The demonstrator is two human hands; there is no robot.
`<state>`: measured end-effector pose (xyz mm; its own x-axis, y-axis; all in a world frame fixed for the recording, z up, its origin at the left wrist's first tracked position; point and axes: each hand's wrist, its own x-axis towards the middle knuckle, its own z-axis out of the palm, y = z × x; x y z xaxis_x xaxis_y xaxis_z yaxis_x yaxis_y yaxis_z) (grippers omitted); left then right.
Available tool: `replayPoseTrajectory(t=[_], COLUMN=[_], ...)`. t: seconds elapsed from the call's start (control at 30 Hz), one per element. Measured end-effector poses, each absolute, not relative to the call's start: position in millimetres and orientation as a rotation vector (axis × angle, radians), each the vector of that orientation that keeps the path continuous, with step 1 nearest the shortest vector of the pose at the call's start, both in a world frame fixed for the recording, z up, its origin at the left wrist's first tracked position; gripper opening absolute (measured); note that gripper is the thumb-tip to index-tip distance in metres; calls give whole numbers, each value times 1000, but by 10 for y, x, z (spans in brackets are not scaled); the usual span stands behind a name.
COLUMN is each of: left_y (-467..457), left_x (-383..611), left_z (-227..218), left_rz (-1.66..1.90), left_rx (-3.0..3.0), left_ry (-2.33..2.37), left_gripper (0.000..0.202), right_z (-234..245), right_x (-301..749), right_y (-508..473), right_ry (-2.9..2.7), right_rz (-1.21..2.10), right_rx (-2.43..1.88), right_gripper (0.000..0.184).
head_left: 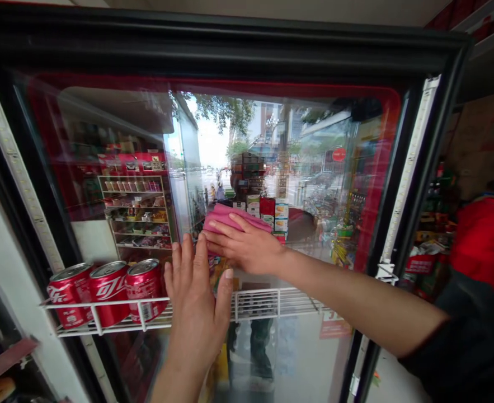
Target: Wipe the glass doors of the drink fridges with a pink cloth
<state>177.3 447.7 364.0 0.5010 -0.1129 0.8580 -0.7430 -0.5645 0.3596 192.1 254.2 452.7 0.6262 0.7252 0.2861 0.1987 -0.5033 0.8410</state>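
A folded pink cloth (234,215) lies against the inner side of the glass door (322,123). My right hand (250,243) presses it flat to the pane, fingers stretched out over the cloth. Lower and to the left, my left hand (198,302) is raised with its fingers spread and holds nothing. Its fingertips are close to the cloth and the glass; whether they touch, I cannot tell. The white wire rack (278,302) runs across the door behind my left hand. Red drink cans (109,294) stand in its left part.
A black door frame (230,45) surrounds the glass, with light strips (410,168) down both sides. Through the glass are store shelves (137,212) and a street. At the right stands a person in a red top (488,246).
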Motion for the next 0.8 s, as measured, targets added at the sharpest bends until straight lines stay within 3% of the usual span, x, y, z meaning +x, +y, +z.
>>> replayPoseTrajectory(t=[0.33,0.8], left_y=[4053,3772], left_x=[1591,1384], left_z=[3660,3688], left_rz=[1073,1009], left_rx=[1979,2014], left_ry=[-786,-820], left_gripper=[79,78], right_z=[4428,4420], right_x=[1450,869], right_y=[1438,184], right_ry=[674,413], right_rz=[1062,1212], right_rx=[2096,2164], right_gripper=[86,79])
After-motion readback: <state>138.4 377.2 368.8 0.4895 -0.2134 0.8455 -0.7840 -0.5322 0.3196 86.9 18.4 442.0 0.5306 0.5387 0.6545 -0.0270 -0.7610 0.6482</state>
